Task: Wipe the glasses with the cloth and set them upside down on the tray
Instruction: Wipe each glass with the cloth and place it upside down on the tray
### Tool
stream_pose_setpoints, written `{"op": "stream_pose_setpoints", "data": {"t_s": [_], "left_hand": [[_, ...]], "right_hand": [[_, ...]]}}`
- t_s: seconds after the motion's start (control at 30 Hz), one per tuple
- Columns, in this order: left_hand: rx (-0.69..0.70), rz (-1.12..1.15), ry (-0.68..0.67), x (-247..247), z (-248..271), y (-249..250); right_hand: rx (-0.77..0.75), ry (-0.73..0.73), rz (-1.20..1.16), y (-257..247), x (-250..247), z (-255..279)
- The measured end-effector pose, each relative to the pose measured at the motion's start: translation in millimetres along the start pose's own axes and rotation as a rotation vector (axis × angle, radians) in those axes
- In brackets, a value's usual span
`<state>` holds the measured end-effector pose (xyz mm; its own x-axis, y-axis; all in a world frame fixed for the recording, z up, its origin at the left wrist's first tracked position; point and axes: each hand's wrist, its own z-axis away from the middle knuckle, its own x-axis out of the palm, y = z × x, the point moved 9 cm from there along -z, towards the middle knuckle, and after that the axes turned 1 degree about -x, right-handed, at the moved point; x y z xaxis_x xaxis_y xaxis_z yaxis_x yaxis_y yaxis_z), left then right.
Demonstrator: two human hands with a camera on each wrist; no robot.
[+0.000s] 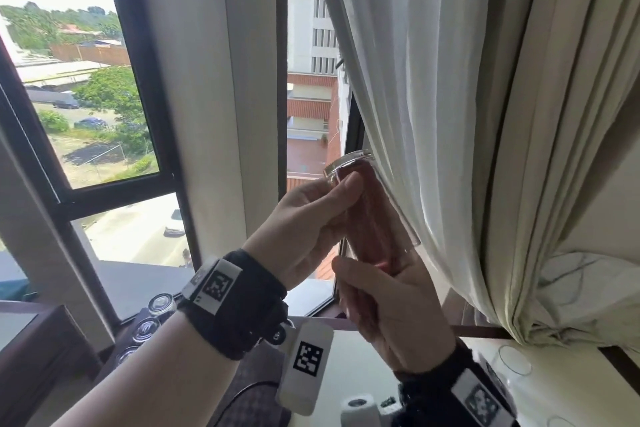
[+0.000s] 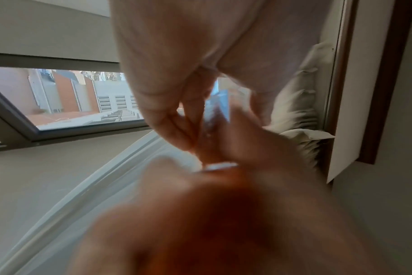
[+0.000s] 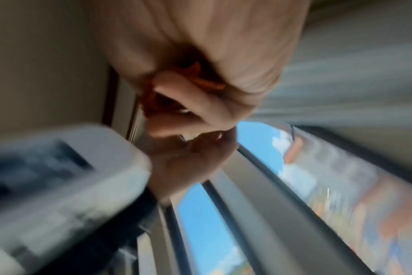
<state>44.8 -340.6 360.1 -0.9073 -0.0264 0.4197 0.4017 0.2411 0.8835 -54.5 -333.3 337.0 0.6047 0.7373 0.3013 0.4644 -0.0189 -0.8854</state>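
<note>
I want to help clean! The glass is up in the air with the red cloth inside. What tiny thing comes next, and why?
Probably twist the glass a little around the cloth. The left hand grips its base end, raised toward the window; the right hand holds the cloth stuffed inside, so wiping looks unfinished.

It looks like a hotel room on a high floor: long curtains (image 1: 485, 114), a big window (image 1: 86, 97) over a car park.
</note>
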Motion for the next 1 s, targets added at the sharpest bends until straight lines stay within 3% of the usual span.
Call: {"op": "stream_pose_setpoints", "data": {"t_s": [0.07, 0.13, 0.17, 0.2, 0.27, 0.3, 0.4, 0.43, 0.47, 0.53, 0.63, 0.67, 0.73, 0.77, 0.83, 0.93, 1.0], "left_hand": [[-0.026, -0.117, 0.143, -14, -2, -3], [-0.042, -0.29, 0.282, -28, -2, -2], [-0.034, -0.363, 0.321, -33, -2, 0], [-0.023, -0.408, 0.334, -33, -1, 2], [0.001, -0.379, 0.283, -32, -1, 2], [0.001, -0.3, 0.223, -28, -1, -1], [-0.018, -0.014, 0.042, -20, 4, -5], [-0.011, 0.008, 0.041, -22, 4, -4], [-0.003, -0.014, 0.078, -27, 4, -1], [0.003, -0.123, 0.189, -39, 5, 5], [-0.026, -0.346, 0.388, -53, 12, 19], [-0.026, -0.409, 0.434, -55, 15, 24], [0.007, -0.499, 0.435, -54, 19, 32], [0.021, -0.521, 0.401, -52, 21, 34], [0.033, -0.457, 0.307, -49, 25, 34], [0.018, -0.197, 0.205, -58, 33, 24], [0.053, -0.094, 0.202, -67, 39, 16]], "right_hand": [[-0.152, 0.005, 0.543, -13, 0, -4], [-0.346, -0.003, 1.356, -13, 6, -4], [-0.337, 0.011, 1.586, -6, 3, -6], [-0.332, 0.045, 1.66, -3, 0, -8], [-0.409, 0.027, 1.509, -5, 8, -9], [-0.385, 0.023, 1.219, -11, 8, -11], [-0.004, -0.063, 0.101, 0, 14, -9], [0.05, -0.1, -0.079, 4, 19, -7], [0.075, -0.12, -0.111, 8, 20, -7], [0.012, -0.096, 0.156, 10, 15, -10], [-0.379, -0.101, 1.223, 1, 24, -14], [-0.414, -0.099, 1.489, 7, 29, -15], [-0.389, -0.042, 1.56, 11, 29, -20], [-0.419, -0.051, 1.492, 13, 33, -21], [-0.398, -0.097, 1.016, 13, 35, -23], [-0.006, -0.244, -0.064, 26, 51, -15], [0.105, -0.351, -0.559, 33, 69, -5]]}}
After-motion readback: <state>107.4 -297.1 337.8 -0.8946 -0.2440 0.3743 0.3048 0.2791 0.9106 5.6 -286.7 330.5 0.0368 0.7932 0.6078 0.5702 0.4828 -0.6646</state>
